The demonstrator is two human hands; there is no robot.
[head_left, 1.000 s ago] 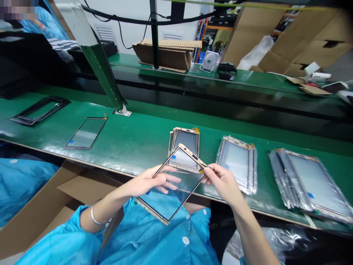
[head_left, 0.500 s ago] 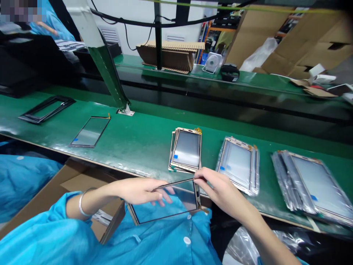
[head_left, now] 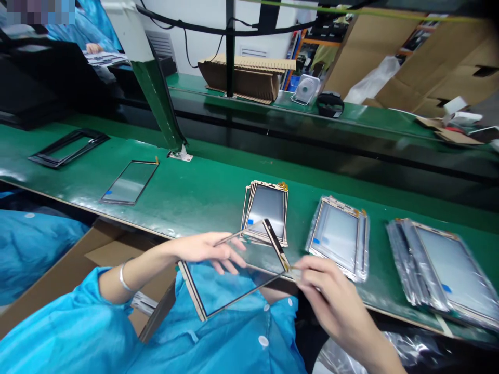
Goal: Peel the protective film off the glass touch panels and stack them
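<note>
A clear glass touch panel [head_left: 237,283] with a dark border is held tilted in front of my blue smock. My left hand [head_left: 212,252] grips it along its far long edge, with some fingers showing through the glass. My right hand [head_left: 327,285] is closed in a pinch at the panel's right corner, on the small gold flex cable [head_left: 287,267] there. Just beyond the panel, a small stack of touch panels [head_left: 267,208] with blue tabs lies on the green bench [head_left: 187,202]. Its near edge is partly hidden behind the held panel.
Two stacks of plastic-wrapped panels, one nearer [head_left: 337,236] and one farther right [head_left: 448,270], lie on the bench. To the left are a single panel [head_left: 130,182] and black frames [head_left: 58,160]. A metal post [head_left: 156,104] rises from the bench. An open cardboard box [head_left: 105,249] sits below.
My right hand has moved down from the panel's far right corner to its near right corner and now pinches the flex cable. The panel has tilted, its right end swinging up.
</note>
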